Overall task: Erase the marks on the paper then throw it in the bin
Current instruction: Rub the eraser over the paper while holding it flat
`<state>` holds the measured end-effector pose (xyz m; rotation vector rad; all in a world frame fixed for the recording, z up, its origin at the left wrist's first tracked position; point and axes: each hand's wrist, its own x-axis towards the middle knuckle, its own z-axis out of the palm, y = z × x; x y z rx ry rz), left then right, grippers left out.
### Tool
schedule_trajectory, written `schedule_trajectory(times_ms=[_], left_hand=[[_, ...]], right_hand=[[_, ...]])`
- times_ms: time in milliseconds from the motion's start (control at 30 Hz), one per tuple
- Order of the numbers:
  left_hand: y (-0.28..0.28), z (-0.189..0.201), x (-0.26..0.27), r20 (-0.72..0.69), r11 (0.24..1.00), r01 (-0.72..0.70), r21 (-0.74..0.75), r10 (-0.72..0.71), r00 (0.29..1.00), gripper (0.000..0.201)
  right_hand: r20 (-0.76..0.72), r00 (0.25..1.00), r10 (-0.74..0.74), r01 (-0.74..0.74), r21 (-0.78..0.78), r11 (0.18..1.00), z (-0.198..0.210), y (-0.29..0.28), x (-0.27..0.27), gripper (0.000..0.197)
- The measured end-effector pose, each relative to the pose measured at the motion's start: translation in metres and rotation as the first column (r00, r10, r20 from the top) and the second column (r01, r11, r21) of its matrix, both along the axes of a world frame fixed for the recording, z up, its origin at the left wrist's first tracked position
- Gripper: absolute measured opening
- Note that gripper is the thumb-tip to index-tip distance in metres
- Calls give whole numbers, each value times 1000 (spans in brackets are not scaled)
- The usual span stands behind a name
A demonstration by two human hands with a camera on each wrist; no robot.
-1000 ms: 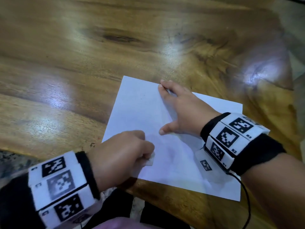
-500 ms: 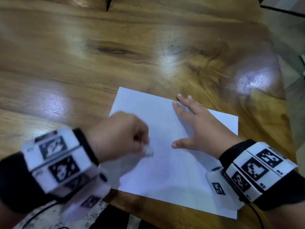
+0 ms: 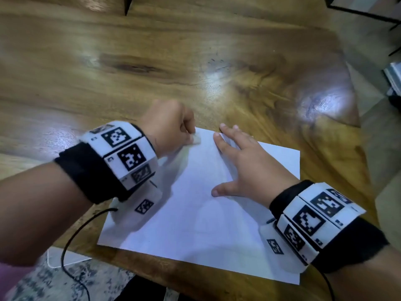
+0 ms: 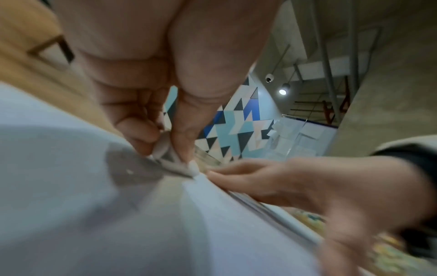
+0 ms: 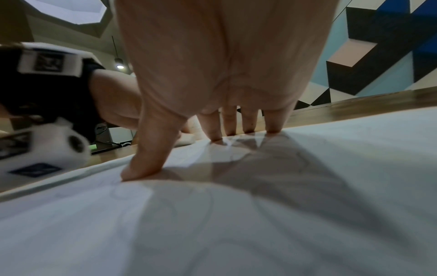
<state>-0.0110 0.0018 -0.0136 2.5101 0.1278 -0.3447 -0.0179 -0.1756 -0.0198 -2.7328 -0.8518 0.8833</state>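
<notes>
A white sheet of paper [image 3: 208, 218] lies near the front edge of the wooden table [image 3: 152, 61], with only faint pencil lines showing on it [image 5: 189, 201]. My left hand [image 3: 171, 127] pinches a small white eraser [image 3: 196, 140] and holds it against the paper's far left corner; the left wrist view shows the eraser [image 4: 175, 164] between thumb and fingers, touching the sheet [image 4: 94, 205]. My right hand [image 3: 243, 168] lies flat on the paper, fingers spread and straight, pressing it down near its far edge. Its fingertips [image 5: 248, 128] and thumb rest on the sheet.
The table's front edge [image 3: 195, 279] runs just below the paper, with patterned floor [image 3: 43, 283] beneath at the left. A black cable [image 3: 71, 246] hangs from my left wristband. The table's right edge [image 3: 355, 109] drops off toward grey floor. No bin is in view.
My left hand has carried the eraser from the paper's near left side up to its far left corner. The right hand stays flat on the sheet. The view has shifted.
</notes>
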Motion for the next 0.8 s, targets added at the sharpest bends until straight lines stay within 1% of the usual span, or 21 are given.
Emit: schedule_trajectory(times_ms=[67, 133, 200, 233, 333, 367, 400, 433, 500, 533, 567, 633, 667, 700, 800], left_hand=[[0, 1, 5, 16, 999, -35, -1, 35, 999, 13], [-4, -1, -4, -6, 999, 34, 11, -34, 999, 9], [-8, -1, -14, -60, 993, 114, 17, -113, 992, 7], [-8, 0, -13, -70, 993, 114, 22, -112, 991, 8], [-5, 4, -2, 3, 1000, -24, 20, 24, 1000, 10], [-5, 4, -1, 20, 999, -47, 16, 46, 999, 9], [-6, 4, -4, 19, 999, -34, 19, 33, 999, 8], [-7, 3, -8, -10, 1000, 9, 27, -9, 1000, 7], [-6, 3, -16, -99, 994, 102, 37, -98, 990, 5], [-4, 3, -16, -108, 993, 108, 40, -103, 989, 5], [-2, 3, -14, -77, 996, 78, 47, -74, 994, 6], [0, 2, -11, 34, 998, -33, 62, 31, 999, 11], [-1, 3, -11, 57, 996, -63, 63, 59, 997, 12], [-1, 3, -12, 41, 997, -56, 61, 54, 998, 12], [-2, 4, -16, -72, 999, 18, 42, -15, 997, 11]], right_hand=[[-4, 1000, -4, 4, 6, 1000, 0, 0, 0, 112], [-4, 1000, -4, 4, 9, 1000, 0, 0, 0, 112], [-2, 1000, -8, 8, 14, 1000, -1, -1, 0, 112], [-3, 1000, -8, 8, 15, 1000, -1, -1, 0, 112], [1, 1000, 0, 0, 10, 1000, -1, -1, 0, 111], [2, 1000, 3, -3, 8, 1000, -1, -1, 0, 112], [3, 1000, 6, -6, 7, 1000, -2, -1, 0, 112], [4, 1000, 7, -7, 7, 1000, -2, -1, 1, 112], [5, 1000, 6, -6, 7, 1000, -2, -1, 1, 112], [5, 1000, 7, -7, 7, 1000, -2, -1, 1, 112], [6, 1000, 8, -8, 7, 1000, -2, -2, 1, 112], [4, 1000, 13, -13, 4, 1000, -2, -1, 0, 112], [3, 1000, 14, -14, 5, 1000, -2, -1, 0, 112], [4, 1000, 14, -14, 7, 1000, -2, -1, 0, 111], [-1, 1000, 7, -7, 16, 1000, -1, -2, 0, 111]])
